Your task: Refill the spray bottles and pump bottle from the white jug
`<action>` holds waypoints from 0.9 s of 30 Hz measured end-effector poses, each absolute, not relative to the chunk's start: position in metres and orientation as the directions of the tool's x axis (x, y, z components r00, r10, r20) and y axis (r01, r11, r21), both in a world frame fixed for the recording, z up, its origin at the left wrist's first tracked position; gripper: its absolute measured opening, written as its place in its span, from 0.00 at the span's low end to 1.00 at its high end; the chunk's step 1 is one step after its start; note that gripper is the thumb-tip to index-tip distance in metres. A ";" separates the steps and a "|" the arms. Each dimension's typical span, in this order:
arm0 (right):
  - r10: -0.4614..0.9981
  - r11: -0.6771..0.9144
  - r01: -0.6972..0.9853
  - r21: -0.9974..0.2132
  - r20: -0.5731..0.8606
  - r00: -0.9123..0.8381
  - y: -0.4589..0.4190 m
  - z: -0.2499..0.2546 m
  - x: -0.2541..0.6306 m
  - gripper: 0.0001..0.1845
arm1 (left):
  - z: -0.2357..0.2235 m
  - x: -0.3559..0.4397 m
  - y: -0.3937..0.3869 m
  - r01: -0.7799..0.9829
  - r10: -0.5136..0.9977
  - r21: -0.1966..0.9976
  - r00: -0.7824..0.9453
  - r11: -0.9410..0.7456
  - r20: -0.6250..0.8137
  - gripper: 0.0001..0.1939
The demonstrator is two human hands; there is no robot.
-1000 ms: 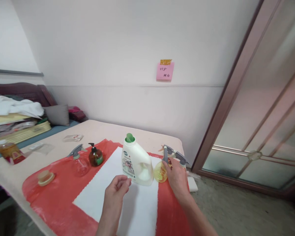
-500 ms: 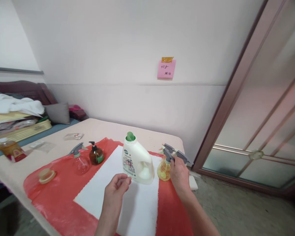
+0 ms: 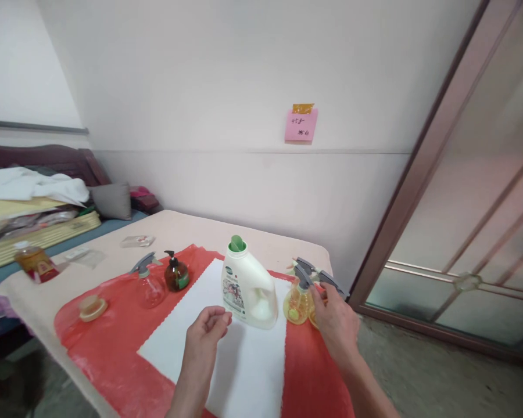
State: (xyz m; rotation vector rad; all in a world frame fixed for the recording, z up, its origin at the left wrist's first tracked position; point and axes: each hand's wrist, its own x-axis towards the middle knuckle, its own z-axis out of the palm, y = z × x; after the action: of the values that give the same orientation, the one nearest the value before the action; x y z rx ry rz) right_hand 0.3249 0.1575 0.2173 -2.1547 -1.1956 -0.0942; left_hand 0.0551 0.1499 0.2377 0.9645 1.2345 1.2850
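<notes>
A pale green detergent jug with a green spout stands upright on a white sheet. My left hand hovers in front of it, fingers curled loosely together, with nothing visible in them. At the right, my right hand has its thumb and fingers around the neck of a yellow spray bottle, largely covered by the hand. Just left of that hand stands another yellow spray bottle with a grey trigger head. More grey trigger heads show behind my fingers.
On the red cloth stand a clear spray bottle, a brown pump bottle and a beige round object. Farther left are an oil-coloured bottle and a clear packet. A pink note hangs on the wall.
My right hand has moved off the nearer yellow spray bottle to the one right of it. My left hand stays curled near the jug. The view has shifted slightly.
</notes>
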 end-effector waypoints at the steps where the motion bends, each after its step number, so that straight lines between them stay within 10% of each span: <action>1: 0.726 -0.358 0.780 -0.514 0.373 0.579 0.155 0.217 0.322 0.23 | 0.238 0.052 0.151 -0.147 0.987 0.984 -0.111 0.097 -0.114 0.18; 12: 0.699 0.260 0.954 -0.151 0.711 -0.078 0.143 0.173 0.249 0.13 | 0.227 0.025 0.169 -0.190 0.956 0.980 -0.275 0.052 -0.104 0.16; 27: 0.571 0.301 0.953 -0.035 0.807 -0.150 0.144 0.177 0.247 0.07 | 0.236 -0.075 0.263 0.148 0.727 0.986 -0.685 0.073 0.049 0.20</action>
State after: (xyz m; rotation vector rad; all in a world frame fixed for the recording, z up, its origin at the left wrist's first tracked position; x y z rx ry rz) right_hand 0.2467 0.1443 0.1768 -1.3654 -1.8285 -0.6531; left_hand -0.0748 0.2627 0.2363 0.8654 1.8933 1.6502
